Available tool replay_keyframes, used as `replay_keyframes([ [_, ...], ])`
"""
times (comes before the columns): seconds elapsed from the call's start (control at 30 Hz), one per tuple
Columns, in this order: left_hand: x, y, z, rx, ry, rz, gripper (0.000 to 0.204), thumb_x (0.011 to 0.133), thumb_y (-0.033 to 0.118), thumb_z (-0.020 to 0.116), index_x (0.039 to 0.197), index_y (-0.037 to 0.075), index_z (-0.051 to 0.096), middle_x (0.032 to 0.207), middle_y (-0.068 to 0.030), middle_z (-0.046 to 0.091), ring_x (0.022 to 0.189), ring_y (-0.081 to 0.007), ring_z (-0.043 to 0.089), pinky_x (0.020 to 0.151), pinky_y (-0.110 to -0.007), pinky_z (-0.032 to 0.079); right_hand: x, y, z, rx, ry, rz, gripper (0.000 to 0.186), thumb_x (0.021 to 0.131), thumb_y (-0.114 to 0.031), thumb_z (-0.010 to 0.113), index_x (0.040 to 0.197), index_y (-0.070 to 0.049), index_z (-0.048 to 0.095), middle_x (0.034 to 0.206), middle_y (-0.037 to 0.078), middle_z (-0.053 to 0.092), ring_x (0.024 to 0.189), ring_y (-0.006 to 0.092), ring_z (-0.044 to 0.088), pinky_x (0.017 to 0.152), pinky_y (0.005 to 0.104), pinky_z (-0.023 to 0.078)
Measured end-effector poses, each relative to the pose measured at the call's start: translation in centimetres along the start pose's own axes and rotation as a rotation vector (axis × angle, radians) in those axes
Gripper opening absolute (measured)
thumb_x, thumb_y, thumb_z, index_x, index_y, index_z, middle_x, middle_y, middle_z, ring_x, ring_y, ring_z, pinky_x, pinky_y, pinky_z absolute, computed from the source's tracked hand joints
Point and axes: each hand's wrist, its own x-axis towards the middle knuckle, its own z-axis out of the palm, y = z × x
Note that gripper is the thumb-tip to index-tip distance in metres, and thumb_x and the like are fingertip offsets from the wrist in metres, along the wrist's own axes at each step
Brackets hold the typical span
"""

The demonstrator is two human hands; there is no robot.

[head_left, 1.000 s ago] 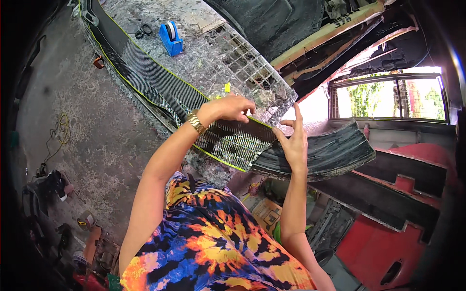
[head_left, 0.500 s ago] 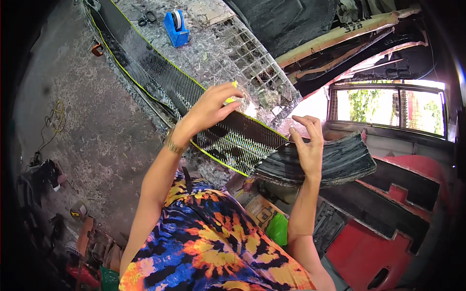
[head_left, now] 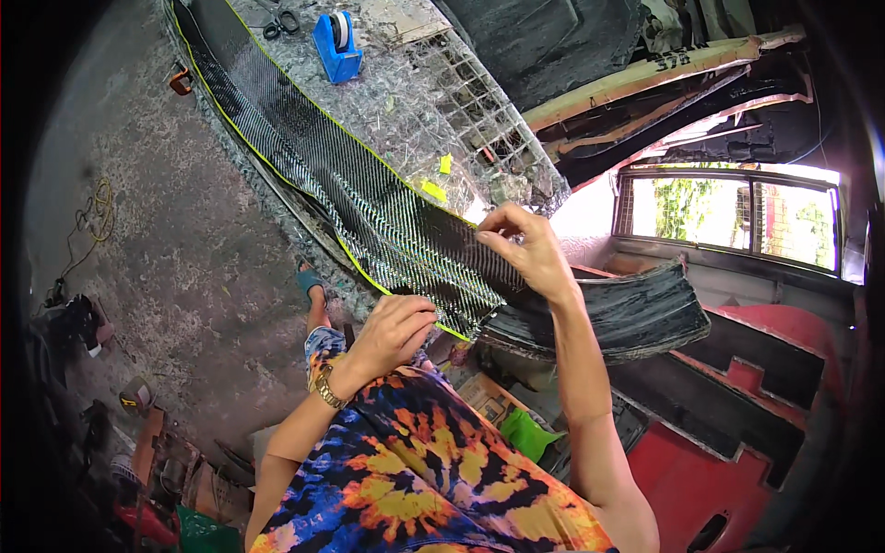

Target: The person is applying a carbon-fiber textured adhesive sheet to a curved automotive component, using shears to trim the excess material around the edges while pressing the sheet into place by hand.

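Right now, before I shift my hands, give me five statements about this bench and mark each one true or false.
1. The dark woven strip is edged in yellow. True.
2. The left hand is at the strip's far edge. False: the left hand is at its near edge.
3. The right hand is by the strip's far edge. True.
4. The tape dispenser on the bench is blue. True.
5. The scissors lie right of the dispenser. False: the scissors lie left of it.
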Motion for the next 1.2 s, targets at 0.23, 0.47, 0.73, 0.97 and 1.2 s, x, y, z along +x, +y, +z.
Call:
replay_keyframes([
  [0.23,1.5,-0.4,-0.1,0.138,0.008,0.044,0.021,0.079,0.007,0.065,0.099,0.002,0.061,0.117,-0.0104,0.057,0.112,-0.0265,0.054,0.092,-0.040,0.041,1.3,1.2,1.3,-0.076,-0.153,-0.033,0.013,0.082,-0.009,0.066,0.089,0.000,0.061,0.073,0.004,0.061,0.064,0.0102,0.051,0.060,0.0268,0.042],
  [0.47,2.5,-0.6,0.0,0.194,0.017,0.043,0.022,0.077,0.004,0.065,0.098,0.002,0.057,0.124,-0.0108,0.056,0.116,-0.0282,0.053,0.093,-0.041,0.039,1.9,1.4,2.1,-0.148,-0.204,-0.012,0.015,0.081,-0.011,0.066,0.089,0.000,0.061,0.075,0.008,0.062,0.069,0.0140,0.058,0.065,0.0300,0.046],
  [0.73,2.6,-0.7,0.3,0.218,-0.032,0.035,0.020,0.076,0.006,0.061,0.094,0.001,0.054,0.125,-0.0136,0.053,0.118,-0.0298,0.050,0.097,-0.044,0.037,2.2,2.4,2.9,-0.221,-0.222,-0.112,0.014,0.081,-0.012,0.066,0.089,-0.002,0.061,0.079,0.013,0.064,0.075,0.0266,0.064,0.068,0.0360,0.048],
  [0.97,2.9,-0.7,0.4,0.218,-0.025,0.040,0.021,0.074,0.006,0.061,0.092,0.001,0.053,0.125,-0.0144,0.052,0.117,-0.0303,0.050,0.098,-0.044,0.037,2.4,2.6,3.0,-0.241,-0.237,-0.129,0.014,0.081,-0.012,0.066,0.090,-0.002,0.061,0.078,0.014,0.064,0.074,0.0278,0.063,0.067,0.0367,0.048],
  [1.2,3.0,-1.0,0.6,0.206,-0.012,0.034,0.021,0.072,0.004,0.059,0.092,0.003,0.051,0.125,-0.0128,0.054,0.119,-0.0301,0.050,0.098,-0.043,0.036,2.1,2.5,3.1,-0.274,-0.194,-0.132,0.014,0.081,-0.012,0.066,0.090,-0.002,0.061,0.078,0.013,0.064,0.073,0.0277,0.063,0.066,0.0369,0.047],
])
